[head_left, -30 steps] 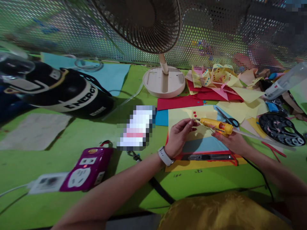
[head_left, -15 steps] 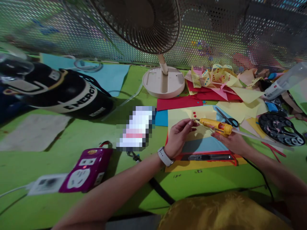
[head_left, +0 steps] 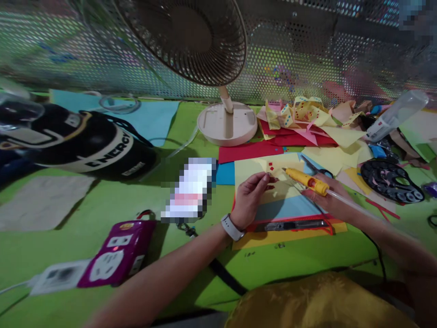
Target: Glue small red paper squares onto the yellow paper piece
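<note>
the right hand (head_left: 329,196) has its grip wrapped around the rear of a yellow glue gun (head_left: 307,181), the nozzle aimed toward ten o'clock and a clear glue stick (head_left: 357,206) running out behind toward four. the left hand (head_left: 251,196) is at about nine o'clock from the gun, near the nozzle but apart from it, its thumb and forefinger close together; i cannot tell whether that grip has hold of anything. under them, pale yellow paper (head_left: 247,168) and light blue paper (head_left: 290,207) lie on the green bench (head_left: 191,291), with two small red pieces (head_left: 271,166) just past the left fingertips. from the gun, scissors (head_left: 319,169) sit close by at one o'clock, paper scraps (head_left: 307,114) at twelve, a black palette (head_left: 382,175) at three, a cutter knife (head_left: 295,225) at six, a phone (head_left: 191,187) at nine and the fan's round base (head_left: 227,130) at ten.
</note>
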Demonstrator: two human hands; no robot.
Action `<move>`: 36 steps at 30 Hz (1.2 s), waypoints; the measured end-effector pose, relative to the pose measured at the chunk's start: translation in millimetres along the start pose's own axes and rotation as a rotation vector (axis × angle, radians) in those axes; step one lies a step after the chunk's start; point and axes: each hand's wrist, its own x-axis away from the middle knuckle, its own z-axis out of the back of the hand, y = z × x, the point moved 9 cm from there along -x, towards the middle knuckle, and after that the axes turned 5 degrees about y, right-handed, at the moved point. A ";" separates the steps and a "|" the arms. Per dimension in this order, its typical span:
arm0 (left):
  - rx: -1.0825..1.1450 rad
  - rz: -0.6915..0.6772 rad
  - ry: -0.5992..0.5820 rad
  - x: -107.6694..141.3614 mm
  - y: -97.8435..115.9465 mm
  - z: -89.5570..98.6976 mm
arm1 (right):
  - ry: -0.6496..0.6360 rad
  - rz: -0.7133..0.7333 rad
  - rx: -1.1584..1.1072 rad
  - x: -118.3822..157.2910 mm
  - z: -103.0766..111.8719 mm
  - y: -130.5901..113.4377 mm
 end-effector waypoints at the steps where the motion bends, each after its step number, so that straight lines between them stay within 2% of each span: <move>1: -0.003 0.004 0.006 -0.1 -0.4 0.4 | 0.024 0.038 0.045 1.8 9.0 -1.5; 4: -0.014 0.022 0.035 0.3 -1.0 2.3 | 0.098 0.139 0.189 15.3 35.0 8.7; 8: 0.004 0.021 0.072 0.1 0.3 4.6 | 0.232 0.205 0.421 52.6 65.2 52.9; 10: 0.019 0.030 0.081 -0.7 -0.2 4.8 | 0.335 0.162 0.542 73.9 82.1 80.4; 13: 0.036 0.037 0.105 -1.8 -0.3 5.8 | 0.408 0.024 0.687 98.3 101.8 119.6; 18: 0.062 0.030 0.116 -1.3 1.6 5.2 | 0.331 -0.160 0.774 112.0 123.0 162.2; 21: 0.064 0.028 0.115 -0.7 2.7 4.5 | 0.190 -0.131 0.753 107.1 125.4 156.4; 23: 0.061 0.033 0.110 -0.6 2.8 3.8 | 0.128 -0.060 0.696 100.2 120.7 132.1; 25: 0.052 0.032 0.105 -0.8 3.1 3.4 | 0.244 -0.006 0.608 91.5 120.3 95.3; 26: 0.047 0.029 0.105 -0.9 3.4 3.6 | 0.262 0.010 0.549 85.9 112.6 78.3; 27: 0.043 0.027 0.106 -1.0 3.5 4.0 | 0.211 0.010 0.489 79.0 97.1 65.0; 29: 0.044 0.026 0.109 -1.2 3.2 4.7 | -0.027 0.001 0.421 66.6 50.1 47.5; 30: 0.048 0.029 0.111 -1.2 2.9 5.2 | -0.122 0.008 0.442 62.6 28.7 41.6; 32: 0.054 0.032 0.114 -1.4 2.4 5.8 | -0.224 0.022 0.481 56.3 -1.7 36.0; 34: 0.056 0.038 0.114 -1.6 2.1 5.8 | -0.295 0.006 0.501 52.3 -19.9 38.7; 36: 0.059 0.047 0.114 -1.7 1.6 5.6 | -0.346 -0.014 0.499 49.5 -27.9 42.4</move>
